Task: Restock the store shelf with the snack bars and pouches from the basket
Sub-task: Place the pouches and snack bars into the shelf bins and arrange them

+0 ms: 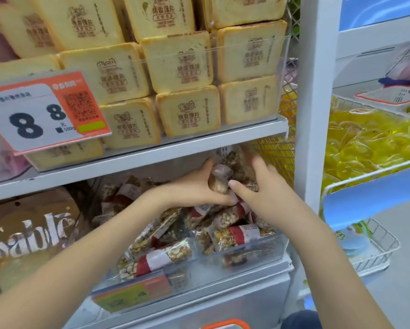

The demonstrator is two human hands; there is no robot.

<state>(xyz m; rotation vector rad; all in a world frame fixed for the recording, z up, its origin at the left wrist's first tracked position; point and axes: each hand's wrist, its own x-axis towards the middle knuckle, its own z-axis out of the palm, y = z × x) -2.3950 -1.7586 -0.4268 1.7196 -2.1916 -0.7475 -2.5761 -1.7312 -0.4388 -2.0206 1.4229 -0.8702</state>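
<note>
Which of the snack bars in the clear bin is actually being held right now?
The pale wrapped bar raised between the left hand and right hand; the others lie loose in the bin.

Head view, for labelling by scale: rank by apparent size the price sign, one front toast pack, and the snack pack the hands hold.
1. Price sign, though nearest the camera
2. Toast pack
3. Snack pack, partly hidden by fingers
</note>
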